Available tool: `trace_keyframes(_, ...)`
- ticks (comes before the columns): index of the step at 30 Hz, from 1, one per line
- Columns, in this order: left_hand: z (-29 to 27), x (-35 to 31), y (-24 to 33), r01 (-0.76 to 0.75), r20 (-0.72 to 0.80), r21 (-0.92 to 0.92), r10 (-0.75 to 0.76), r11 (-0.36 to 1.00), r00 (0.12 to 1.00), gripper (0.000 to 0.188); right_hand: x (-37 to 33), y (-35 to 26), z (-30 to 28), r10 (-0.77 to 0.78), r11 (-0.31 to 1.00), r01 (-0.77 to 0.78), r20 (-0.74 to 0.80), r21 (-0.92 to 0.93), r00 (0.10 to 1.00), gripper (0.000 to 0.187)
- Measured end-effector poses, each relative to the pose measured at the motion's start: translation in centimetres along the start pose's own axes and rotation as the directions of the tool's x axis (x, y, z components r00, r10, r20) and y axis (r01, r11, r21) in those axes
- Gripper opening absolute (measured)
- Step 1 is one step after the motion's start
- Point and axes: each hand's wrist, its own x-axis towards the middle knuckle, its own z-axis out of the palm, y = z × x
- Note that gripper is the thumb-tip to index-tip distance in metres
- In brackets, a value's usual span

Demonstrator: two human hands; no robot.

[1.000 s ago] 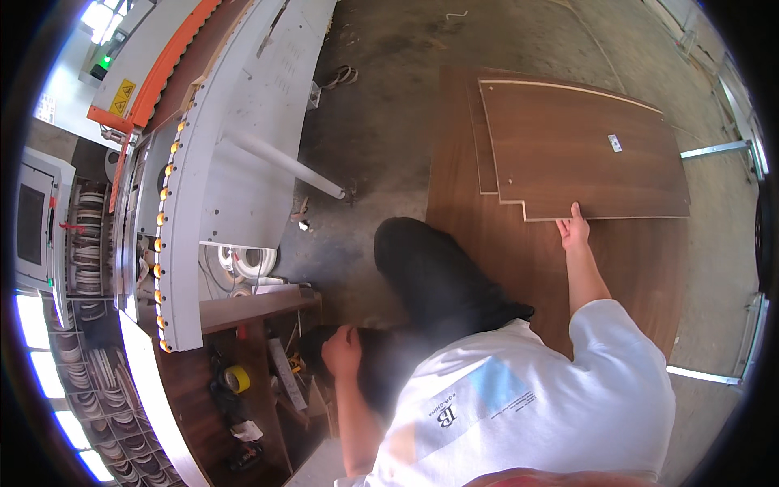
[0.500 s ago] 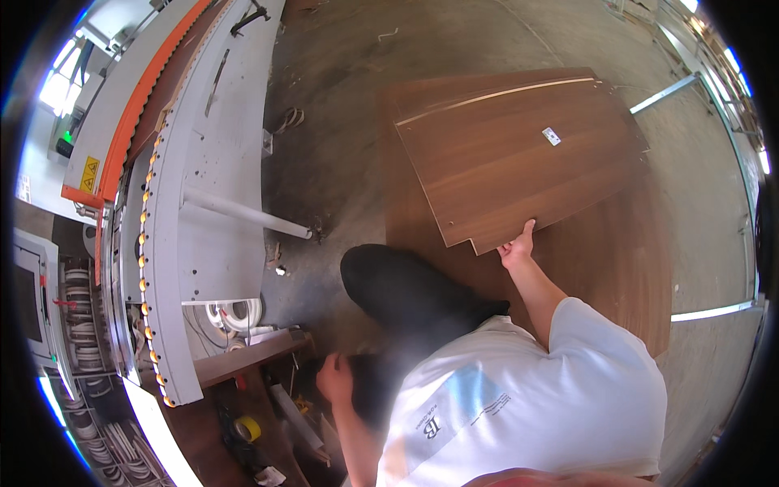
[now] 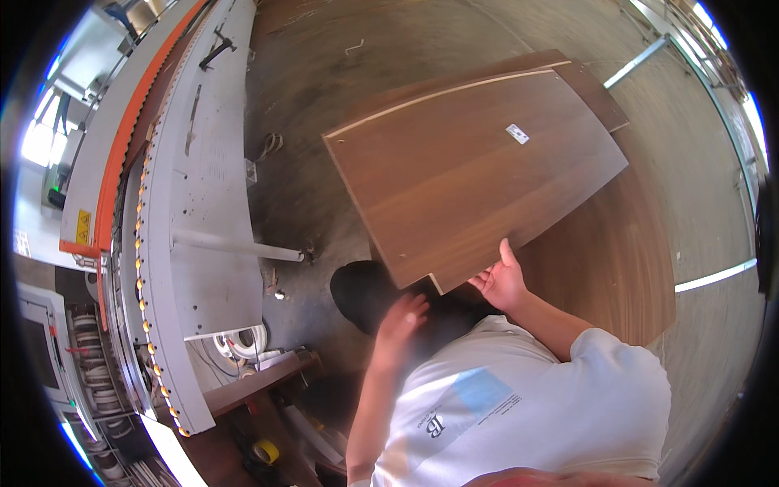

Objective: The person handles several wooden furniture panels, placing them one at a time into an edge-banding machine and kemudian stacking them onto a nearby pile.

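A brown wood-grain panel (image 3: 471, 178) is tilted up off other brown boards (image 3: 600, 260). It has a notch at its near left corner, a pale far edge and a small white label (image 3: 517, 134). My right hand (image 3: 501, 284) holds its near edge, fingers underneath and thumb up along the face. My left hand (image 3: 402, 319), slightly blurred, is raised just short of the notched corner. Its fingers are loosely extended with nothing in them, and a small gap seems to separate it from the panel.
A long grey machine (image 3: 215, 219) with an orange strip and a row of yellow rollers runs along the left. A white bar (image 3: 243, 246) juts from it. Below lie a brown shelf board (image 3: 260, 381) and a yellow tape roll (image 3: 264, 451). Metal rails (image 3: 714, 276) stand at the right.
The panel has been drawn nearer and leftward, its near edge lifted, with my right hand on it. My left hand has risen from beside the shelf toward the notched corner.
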Motion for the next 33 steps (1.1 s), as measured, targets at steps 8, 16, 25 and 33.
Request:
trace_keyframes(8, 3.3, 3.4, -0.4, -0.029, 0.079, -0.232, 0.049, 0.972, 0.996, 0.064, -1.8, 1.2, -0.5, 0.299, 0.954, -0.281, 0.243, -0.108, 0.923, 0.051)
trace_keyframes(16, 1.1, 1.9, -1.6, -0.088, 0.018, -0.263, 0.096, 0.961, 0.995, 0.059, -2.3, -5.0, -4.1, 0.038, 0.999, -0.038, 0.096, 0.004, 0.995, 0.068)
trace_keyframes(25, -2.8, -6.5, 0.8, -0.243, -0.118, -0.443, 0.212, 0.863, 0.970, 0.057, -1.4, -9.7, -11.7, -0.347, 0.938, 0.346, -0.055, -0.024, 0.936, 0.050)
trace_keyframes(33, -6.9, -16.1, 1.0, -0.288, -0.257, -0.496, 0.178, 0.819, 0.950, 0.053, -3.1, -4.0, -5.6, -0.191, 0.979, 0.203, 0.277, -0.013, 0.942, 0.058)
